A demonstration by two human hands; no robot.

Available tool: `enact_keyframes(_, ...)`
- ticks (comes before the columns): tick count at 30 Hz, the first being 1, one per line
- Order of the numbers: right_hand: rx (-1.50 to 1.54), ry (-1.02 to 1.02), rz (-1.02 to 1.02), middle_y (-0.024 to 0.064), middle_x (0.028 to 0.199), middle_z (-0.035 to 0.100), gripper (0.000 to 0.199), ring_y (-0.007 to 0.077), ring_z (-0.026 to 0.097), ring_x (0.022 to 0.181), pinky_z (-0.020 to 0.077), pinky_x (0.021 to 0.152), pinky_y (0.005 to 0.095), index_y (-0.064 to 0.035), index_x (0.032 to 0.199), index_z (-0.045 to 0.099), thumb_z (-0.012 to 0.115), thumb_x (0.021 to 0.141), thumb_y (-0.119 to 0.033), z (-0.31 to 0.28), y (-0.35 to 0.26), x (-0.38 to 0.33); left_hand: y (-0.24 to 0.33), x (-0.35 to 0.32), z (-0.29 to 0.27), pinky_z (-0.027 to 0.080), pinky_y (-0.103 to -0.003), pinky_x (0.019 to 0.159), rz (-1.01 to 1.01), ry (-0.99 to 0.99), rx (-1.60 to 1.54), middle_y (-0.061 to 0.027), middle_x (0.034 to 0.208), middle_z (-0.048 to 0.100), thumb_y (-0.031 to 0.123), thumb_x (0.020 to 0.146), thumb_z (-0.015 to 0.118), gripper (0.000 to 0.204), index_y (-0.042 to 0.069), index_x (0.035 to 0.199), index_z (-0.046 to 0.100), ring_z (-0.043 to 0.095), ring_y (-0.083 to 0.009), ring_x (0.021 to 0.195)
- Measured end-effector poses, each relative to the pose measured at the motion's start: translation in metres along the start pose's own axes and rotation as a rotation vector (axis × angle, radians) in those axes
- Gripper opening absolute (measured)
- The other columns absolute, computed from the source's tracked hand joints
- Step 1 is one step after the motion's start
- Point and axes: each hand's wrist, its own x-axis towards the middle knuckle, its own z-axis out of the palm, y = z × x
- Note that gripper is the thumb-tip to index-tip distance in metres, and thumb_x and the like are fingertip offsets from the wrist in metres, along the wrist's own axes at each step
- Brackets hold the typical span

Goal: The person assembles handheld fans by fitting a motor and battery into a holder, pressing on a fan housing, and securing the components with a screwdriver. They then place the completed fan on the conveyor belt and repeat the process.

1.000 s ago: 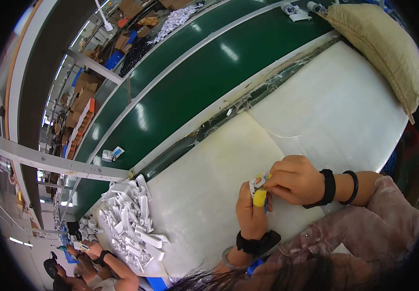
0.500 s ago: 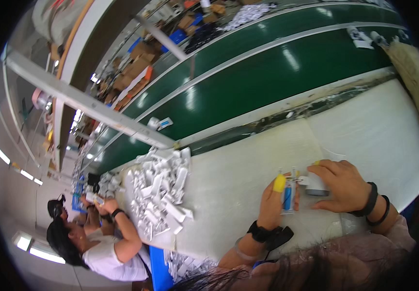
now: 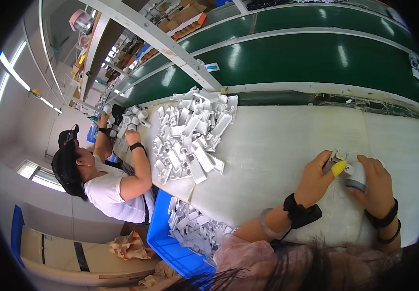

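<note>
A person's left grip (image 3: 313, 179) closes on a small white piece (image 3: 338, 155), pinched between the fingers and a thumb wearing a yellow cover (image 3: 339, 168). Just beside it, the right grip (image 3: 377, 189) is wrapped around a rounded white part (image 3: 357, 174) with a grey base, tilted above the table (image 3: 272, 145). The two pieces meet close to the yellow thumb; whether they are joined cannot be told, as the fingers hide the spot. Dark bands circle both wrists, the left one carrying a bulky black pad (image 3: 306, 216), and a pink sleeve (image 3: 245, 252) shows at the lower edge.

Well to the left of the hands, a heap of white plastic pieces (image 3: 195, 131) spreads across the table's pale surface. Below the table's edge, a blue bin (image 3: 158, 229) holds more pieces (image 3: 195, 225), white to pale grey. Beyond the heap, a co-worker in a white shirt (image 3: 110, 191) and dark cap reaches toward a cluster of rounded white parts (image 3: 134, 116), with a second person partly hidden behind.

Along the table's far side runs a green belt (image 3: 287, 56), where a white-and-blue part (image 3: 212, 67) lies near a slanting metal post (image 3: 166, 41). Cardboard boxes (image 3: 185, 14) crowd the background, and crumpled brown paper (image 3: 129, 246) sits at lower left
</note>
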Motion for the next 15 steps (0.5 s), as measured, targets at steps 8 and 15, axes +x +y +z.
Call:
enact_keyframes(8, 0.041, -0.027, -0.05, 0.0206, 0.109, 0.054, 0.077, 0.0388, 0.053, 0.1, 0.0435, 0.085, 0.0419, -0.0018, 0.124, 0.044, 0.077, 0.054, -0.007, -0.0006, 0.0087, -0.0048, 0.0008, 0.0013, 0.0011, 0.04, -0.022, 0.064, 0.011, -0.063, 0.043, 0.001, 0.083, 0.055, 0.018, 0.092, 0.056, 0.021, 0.002, 0.104, 0.052, 0.048, -0.0052, 0.072)
enact_keyframes(15, -0.004, -0.065, -0.03, 0.0206, 0.11, 0.053, 0.078, 0.0393, 0.051, 0.101, 0.0424, 0.086, 0.0421, -0.0017, 0.125, 0.043, 0.076, 0.055, -0.007, -0.0018, 0.0024, -0.0025, -0.0017, 0.0034, -0.0017, 0.042, -0.023, 0.07, 0.065, 0.018, 0.05, -0.0009, 0.088, 0.057, 0.016, 0.091, 0.057, 0.018, 0.002, 0.103, 0.052, 0.05, -0.0074, 0.077)
